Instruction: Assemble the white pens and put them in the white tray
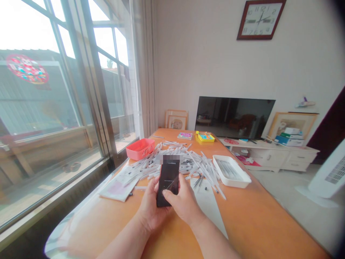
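Observation:
A dark smartphone (169,176) is held upright over the near part of the table, its screen facing me. My left hand (151,207) wraps round its left side and lower back. On the other side my right hand (184,198) grips the right edge, with the thumb lying on the lower screen. Beyond the phone spreads a heap of pens (199,163), mostly white or clear barrels, with several loose black caps at its near edge. Part of the heap is hidden behind the phone.
Left of the heap sits a red basket (140,149), with a booklet (118,190) nearer me. A white tray (231,171) holding pens stands right. A yellow box (205,137) and a small book (184,135) lie at the far end. White paper (208,205) lies beneath my right arm.

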The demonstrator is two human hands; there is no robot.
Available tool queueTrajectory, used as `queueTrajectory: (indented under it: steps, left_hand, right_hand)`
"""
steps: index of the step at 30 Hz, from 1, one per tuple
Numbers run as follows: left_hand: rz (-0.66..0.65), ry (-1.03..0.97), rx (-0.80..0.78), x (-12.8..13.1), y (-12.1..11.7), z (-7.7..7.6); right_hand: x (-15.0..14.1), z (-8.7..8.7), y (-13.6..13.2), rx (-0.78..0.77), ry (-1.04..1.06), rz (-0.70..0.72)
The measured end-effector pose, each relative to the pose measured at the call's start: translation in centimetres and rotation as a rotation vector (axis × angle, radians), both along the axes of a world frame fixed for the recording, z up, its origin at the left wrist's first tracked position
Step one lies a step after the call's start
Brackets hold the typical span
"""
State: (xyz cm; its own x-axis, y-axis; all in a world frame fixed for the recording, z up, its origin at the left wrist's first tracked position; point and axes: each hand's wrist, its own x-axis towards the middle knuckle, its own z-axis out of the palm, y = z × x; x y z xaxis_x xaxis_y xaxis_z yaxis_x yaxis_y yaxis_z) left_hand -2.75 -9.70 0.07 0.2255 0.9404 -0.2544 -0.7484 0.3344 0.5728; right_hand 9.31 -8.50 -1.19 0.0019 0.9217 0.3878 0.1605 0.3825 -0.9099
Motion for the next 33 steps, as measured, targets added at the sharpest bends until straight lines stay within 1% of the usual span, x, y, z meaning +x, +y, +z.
queueTrajectory:
  steps: [4,10,13,17,22,29,33]
  left_hand:
    - [0.006,0.027,0.010,0.0,0.1,-0.2]
    - [-0.009,0.069,0.108,0.3,-0.1,-0.3]
    - [-0.009,0.057,0.124,0.4,-0.2,-0.3]
    - [-0.020,0.045,0.096,0.2,-0.2,-0.2]
    - [0.011,0.022,0.016,0.0,0.0,0.0]
    - [-0.031,0.016,0.011,0.0,-0.1,0.5]
    - [-0.032,0.052,0.035,-0.1,-0.1,0.5]
  right_hand:
    - [-0.1,-0.2,0.0,-0.009,0.022,0.016]
    - [-0.2,-0.3,0.4,-0.026,0.065,-0.028]
    - [0.0,-0.2,0.6,-0.041,0.070,-0.019]
    - [0.3,0.0,0.8,-0.060,0.110,0.043]
    - [0.6,0.0,1.1,-0.127,0.232,0.149]
    - [1.1,0.6,1.0,-0.165,0.317,0.149]
    - [1.1,1.1,0.8,-0.204,0.391,0.230]
